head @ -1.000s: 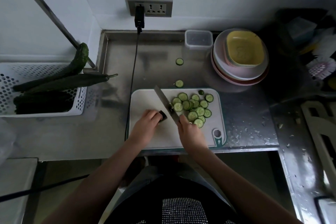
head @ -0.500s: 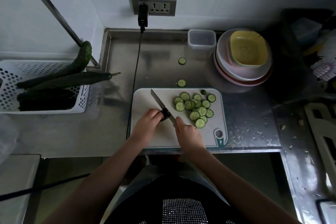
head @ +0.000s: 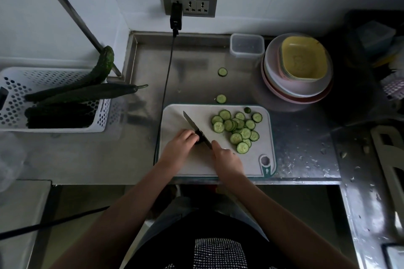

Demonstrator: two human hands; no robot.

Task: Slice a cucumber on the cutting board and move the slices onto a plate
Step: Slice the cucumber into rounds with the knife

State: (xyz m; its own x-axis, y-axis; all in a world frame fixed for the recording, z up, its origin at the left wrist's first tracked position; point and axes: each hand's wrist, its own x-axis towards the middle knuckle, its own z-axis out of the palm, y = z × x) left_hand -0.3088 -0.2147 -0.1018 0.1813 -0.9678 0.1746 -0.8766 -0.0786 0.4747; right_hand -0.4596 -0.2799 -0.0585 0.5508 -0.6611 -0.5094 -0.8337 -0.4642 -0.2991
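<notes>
A white cutting board [head: 175, 116] lies on the steel counter. My left hand [head: 178, 145] pins a short dark cucumber stub [head: 197, 139], mostly hidden under my fingers. My right hand [head: 227, 159] grips a knife [head: 193, 125], its blade resting against the stub and pointing up-left. Several cucumber slices [head: 237, 129] are piled on the board's right half. Two stray slices lie on the counter beyond the board, one slice [head: 221, 98] near its edge and another slice [head: 222, 72] farther back. A stack of plates [head: 275, 81] with a yellow dish [head: 302, 59] on top stands at the back right.
A white perforated basket [head: 15, 85] at the left holds several whole cucumbers [head: 87, 91]. A black cable [head: 168, 67] runs from the wall socket [head: 189, 3] down past the board's left edge. A clear plastic container [head: 247, 46] stands beside the plates. Water drops dot the counter at right.
The knife has shifted left from the slice pile to the stub and now rests against it. My left hand stays on the stub.
</notes>
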